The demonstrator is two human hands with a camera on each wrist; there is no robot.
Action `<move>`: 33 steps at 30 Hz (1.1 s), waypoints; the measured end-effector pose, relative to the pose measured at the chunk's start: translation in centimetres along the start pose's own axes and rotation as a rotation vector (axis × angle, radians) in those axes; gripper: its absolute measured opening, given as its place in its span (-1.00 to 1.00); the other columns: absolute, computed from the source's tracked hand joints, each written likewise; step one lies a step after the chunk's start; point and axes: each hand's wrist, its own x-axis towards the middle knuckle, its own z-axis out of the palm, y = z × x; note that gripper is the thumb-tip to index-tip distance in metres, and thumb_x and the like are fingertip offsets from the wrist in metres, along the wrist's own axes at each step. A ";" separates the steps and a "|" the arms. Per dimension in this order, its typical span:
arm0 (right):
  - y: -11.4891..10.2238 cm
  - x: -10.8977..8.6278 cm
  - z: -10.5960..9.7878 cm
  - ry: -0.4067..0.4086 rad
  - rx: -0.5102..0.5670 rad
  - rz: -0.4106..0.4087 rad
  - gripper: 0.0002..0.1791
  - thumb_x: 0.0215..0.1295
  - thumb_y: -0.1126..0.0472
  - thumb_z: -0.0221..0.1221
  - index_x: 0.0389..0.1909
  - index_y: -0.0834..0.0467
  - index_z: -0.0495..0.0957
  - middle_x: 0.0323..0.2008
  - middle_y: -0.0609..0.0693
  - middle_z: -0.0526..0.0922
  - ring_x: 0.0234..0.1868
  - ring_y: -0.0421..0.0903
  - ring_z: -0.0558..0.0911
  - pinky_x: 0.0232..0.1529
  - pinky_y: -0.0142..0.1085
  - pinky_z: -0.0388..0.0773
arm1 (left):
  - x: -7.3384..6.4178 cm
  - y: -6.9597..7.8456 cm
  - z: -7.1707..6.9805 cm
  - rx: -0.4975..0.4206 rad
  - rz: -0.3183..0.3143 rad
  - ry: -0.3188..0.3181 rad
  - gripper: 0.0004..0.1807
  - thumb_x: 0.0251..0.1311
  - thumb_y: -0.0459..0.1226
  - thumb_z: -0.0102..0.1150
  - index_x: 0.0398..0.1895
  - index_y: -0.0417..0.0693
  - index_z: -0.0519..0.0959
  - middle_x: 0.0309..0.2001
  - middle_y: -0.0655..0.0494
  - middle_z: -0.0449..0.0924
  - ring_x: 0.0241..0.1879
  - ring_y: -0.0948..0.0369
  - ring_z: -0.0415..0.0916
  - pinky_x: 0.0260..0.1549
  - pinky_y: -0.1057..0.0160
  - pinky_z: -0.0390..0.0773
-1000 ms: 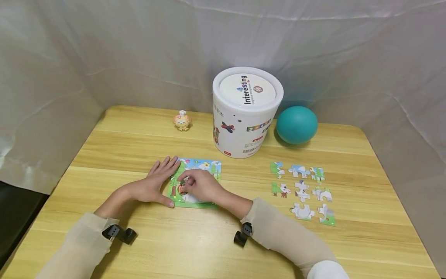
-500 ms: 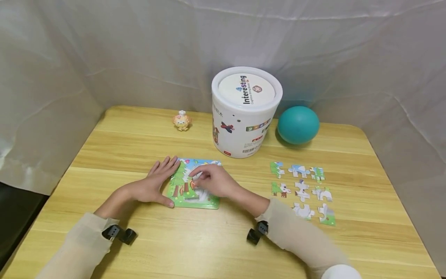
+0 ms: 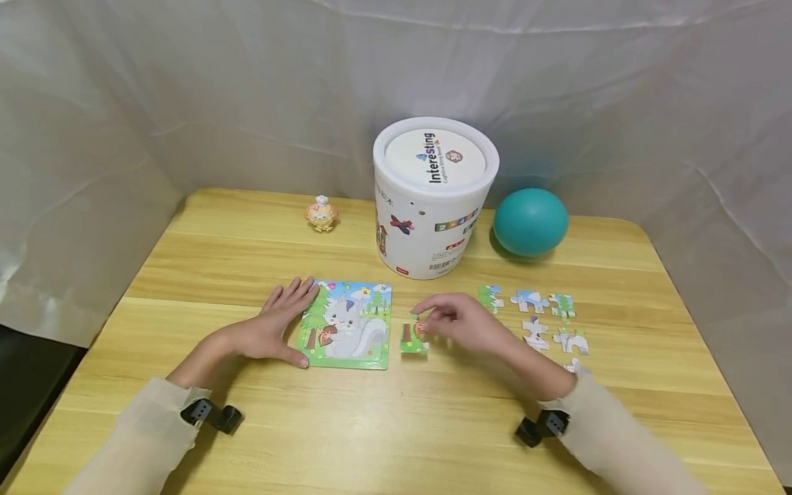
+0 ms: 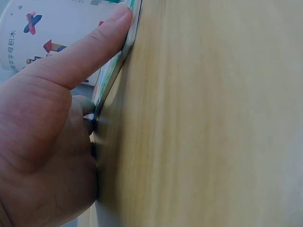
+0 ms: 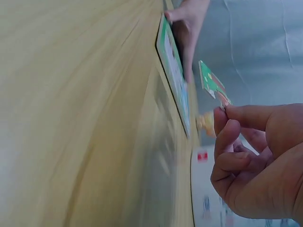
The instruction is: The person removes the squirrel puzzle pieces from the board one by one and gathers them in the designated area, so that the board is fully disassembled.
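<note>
A puzzle board (image 3: 348,363) with a grey squirrel picture lies on the table in front of the person. My left hand (image 3: 272,330) rests along its left side, fingers spread, the thumb on its near left corner. In the left wrist view that thumb (image 4: 102,42) lies over the board's edge. To the right of the board, my right hand (image 3: 464,323) pinches a puzzle piece (image 3: 408,337) printed with a tree trunk and red shape. The right wrist view shows this piece (image 5: 210,82) raised above the table between thumb and fingertips.
Several loose puzzle pieces (image 3: 535,333) lie on the right, some hidden behind the right forearm. Along the back stand a small chick figurine (image 3: 322,214), a large white bucket (image 3: 427,220) with a lid, and a teal ball (image 3: 531,222).
My right hand has lifted the puzzle piece off the board and carried it rightward, uncovering the squirrel picture. My left hand has stayed in place.
</note>
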 end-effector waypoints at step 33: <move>6.8 -9.4 -5.5 0.072 -0.204 0.024 -0.74 0.38 0.35 0.27 0.05 0.17 0.69 -0.39 -0.10 0.62 -0.49 -0.23 0.43 -0.50 -0.36 0.43 | 0.1 -0.2 0.0 -0.005 -0.011 -0.005 0.43 -0.04 0.05 0.58 0.64 -0.26 -0.27 0.62 -0.23 -0.52 0.56 -0.18 -0.68 0.43 -0.24 -0.60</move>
